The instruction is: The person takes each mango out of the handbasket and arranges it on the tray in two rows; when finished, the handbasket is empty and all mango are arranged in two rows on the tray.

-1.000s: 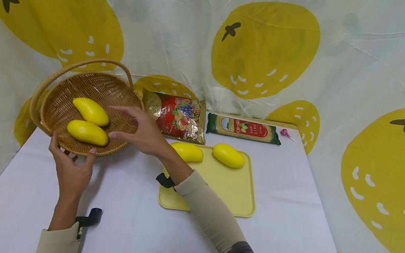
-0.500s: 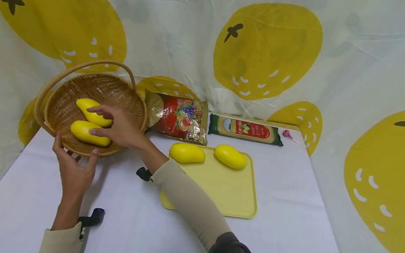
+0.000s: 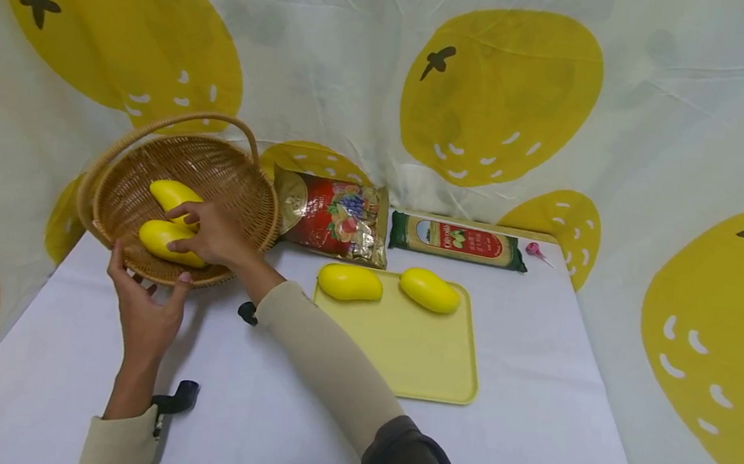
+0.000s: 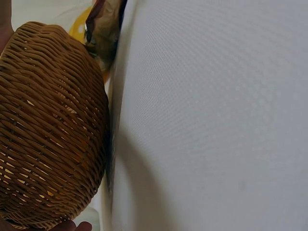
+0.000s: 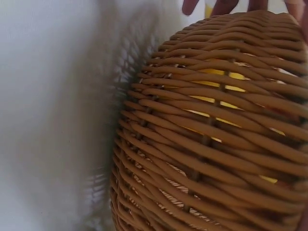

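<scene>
A wicker basket [image 3: 217, 161] with a tall handle stands tilted toward me at the back left, two yellow mangoes inside. My left hand [image 3: 147, 319] holds its near rim, thumb and fingers spread along it. My right hand [image 3: 215, 236] reaches in over the right side and grips the nearer mango [image 3: 158, 236], thumb lying across it, fingers bent at its far side. Those fingers overlap the farther mango [image 3: 170, 192]. The wrist views show mainly the woven wall [image 4: 53, 120] of the basket; through its gaps in the right wrist view, yellow shows.
Right of the basket, a yellow tray [image 3: 407, 355] bears a left mango [image 3: 350, 283] and a right mango [image 3: 430, 291]. Behind it lie a red-gold food bag [image 3: 336, 217], a green-ended pasta packet [image 3: 458, 241] and a pink lollipop [image 3: 534, 249]. A patterned curtain hangs behind the table.
My right hand has moved left and down into the basket, its fingers closing from spread to bent around the nearer mango. My left hand keeps its hold on the rim.
</scene>
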`<state>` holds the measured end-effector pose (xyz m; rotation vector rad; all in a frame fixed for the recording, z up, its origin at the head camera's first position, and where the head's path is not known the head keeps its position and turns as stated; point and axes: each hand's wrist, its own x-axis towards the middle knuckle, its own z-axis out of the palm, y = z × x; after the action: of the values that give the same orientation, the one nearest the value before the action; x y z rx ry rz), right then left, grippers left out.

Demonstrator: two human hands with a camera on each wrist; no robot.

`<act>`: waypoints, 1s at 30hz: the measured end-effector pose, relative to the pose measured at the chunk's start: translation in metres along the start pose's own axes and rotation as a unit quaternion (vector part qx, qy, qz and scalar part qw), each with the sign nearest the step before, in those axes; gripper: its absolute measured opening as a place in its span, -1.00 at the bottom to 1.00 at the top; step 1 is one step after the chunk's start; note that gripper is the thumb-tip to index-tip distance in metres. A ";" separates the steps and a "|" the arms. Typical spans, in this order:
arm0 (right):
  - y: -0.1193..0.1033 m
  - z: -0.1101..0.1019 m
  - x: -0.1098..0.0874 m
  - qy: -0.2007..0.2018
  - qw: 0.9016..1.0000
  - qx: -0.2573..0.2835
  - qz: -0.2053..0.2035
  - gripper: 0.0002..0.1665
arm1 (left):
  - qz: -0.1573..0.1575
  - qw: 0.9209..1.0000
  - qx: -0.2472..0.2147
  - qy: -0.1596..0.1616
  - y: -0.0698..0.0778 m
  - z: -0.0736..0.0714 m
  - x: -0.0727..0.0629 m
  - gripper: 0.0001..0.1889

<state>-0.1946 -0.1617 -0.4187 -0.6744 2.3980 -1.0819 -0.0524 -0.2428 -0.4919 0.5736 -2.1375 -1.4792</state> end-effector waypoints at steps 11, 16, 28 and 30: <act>-0.006 0.014 0.011 -0.006 0.996 -0.083 0.024 -0.37 | 0.009 1.000 0.004 0.003 -0.005 0.002 0.001 0.07; -0.006 0.016 0.012 -0.020 0.992 -0.120 0.012 -0.37 | 0.013 1.000 0.003 0.002 -0.005 0.003 0.002 0.07; -0.008 0.015 0.009 -0.041 0.989 -0.141 0.019 -0.43 | 0.014 1.000 0.008 0.005 -0.003 0.002 0.002 0.07; -0.007 0.015 0.009 -0.046 0.988 -0.147 0.015 -0.42 | 0.010 1.000 0.008 0.005 -0.003 0.002 0.001 0.08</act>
<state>-0.1916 -0.1799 -0.4239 -0.7624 2.5018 -0.6737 -0.0540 -0.2433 -0.4952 0.5616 -2.1419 -1.4470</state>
